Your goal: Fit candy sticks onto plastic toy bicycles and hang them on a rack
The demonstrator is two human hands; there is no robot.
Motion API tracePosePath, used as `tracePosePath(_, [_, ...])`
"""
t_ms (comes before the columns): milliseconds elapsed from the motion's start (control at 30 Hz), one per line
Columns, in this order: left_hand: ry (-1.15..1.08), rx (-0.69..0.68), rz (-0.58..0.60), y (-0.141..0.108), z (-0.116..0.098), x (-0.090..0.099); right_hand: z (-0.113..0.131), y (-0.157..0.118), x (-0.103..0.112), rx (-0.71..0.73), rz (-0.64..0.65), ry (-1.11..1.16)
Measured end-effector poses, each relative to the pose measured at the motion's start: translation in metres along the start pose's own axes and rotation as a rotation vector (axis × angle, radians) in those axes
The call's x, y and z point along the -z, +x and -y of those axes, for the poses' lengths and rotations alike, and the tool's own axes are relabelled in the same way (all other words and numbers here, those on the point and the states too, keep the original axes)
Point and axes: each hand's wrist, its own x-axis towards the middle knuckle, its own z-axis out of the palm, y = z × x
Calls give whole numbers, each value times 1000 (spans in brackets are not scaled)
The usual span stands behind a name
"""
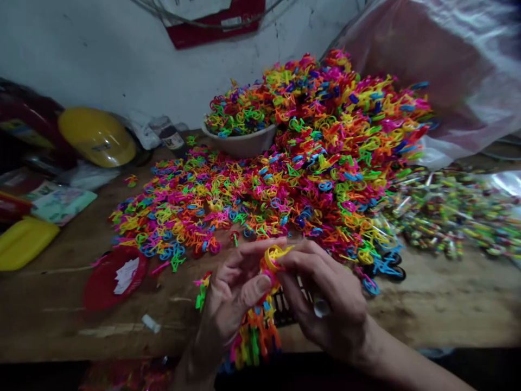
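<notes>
My left hand point(240, 288) holds small bright plastic toy pieces, pink and orange, between thumb and curled fingers. My right hand point(325, 293) pinches a yellow plastic toy piece point(274, 254) against them; both hands meet in front of the heap. Below and between the hands, a row of upright coloured pieces point(253, 345) stands near the table edge, partly hidden by my left hand and wrist. A black slotted rack point(283, 309) shows behind my right fingers. To the right lies a blue toy bicycle part with black wheels point(388, 265).
A large heap of coloured plastic pieces point(325, 163) covers the table's back, around a filled white bowl point(244, 142). Wrapped sticks point(451, 212) lie right, below a clear plastic bag point(448, 81). Leftward are a red lid point(100, 285), yellow helmet point(97, 136) and yellow container point(28, 241).
</notes>
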Motion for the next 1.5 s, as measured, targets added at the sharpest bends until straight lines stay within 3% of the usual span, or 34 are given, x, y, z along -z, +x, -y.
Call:
tracePosePath(100, [68,0,-12,-3,-1,-6,1,2,1,-59,-65,27])
tracePosePath(233, [286,0,-127,-5,6,-14,-2,4,-3,-142,-142,28])
tracePosePath(367, [457,-122,-223,-3,17,-17,-6,7,-7,-210,-146,2])
tracePosePath(433, [480,-155,-237,-1,21,-14,-7,9,-8,-174,-138,-8])
tracePosePath(567, [562,-142,-187,2,19,-3,-10,11,-10,-73,-93,-54])
tracePosePath(733, [594,-123,-70,5,11,10,-8,5,-10,-58,43,-64])
tracePosePath(833, [550,-59,-16,9,8,14,-7,3,-2,-101,52,-46])
tracePosePath(1000, [334,10,-30,16,9,14,-16,7,20,-217,-32,-13])
tracePosePath(1167, [199,124,-1,17,16,15,-22,8,25,-405,127,103])
tracePosePath(1333, [249,124,-3,18,19,17,-20,10,25,-559,163,254])
tracePosePath(1500, [317,102,36,17,17,15,-25,8,28,-463,217,263])
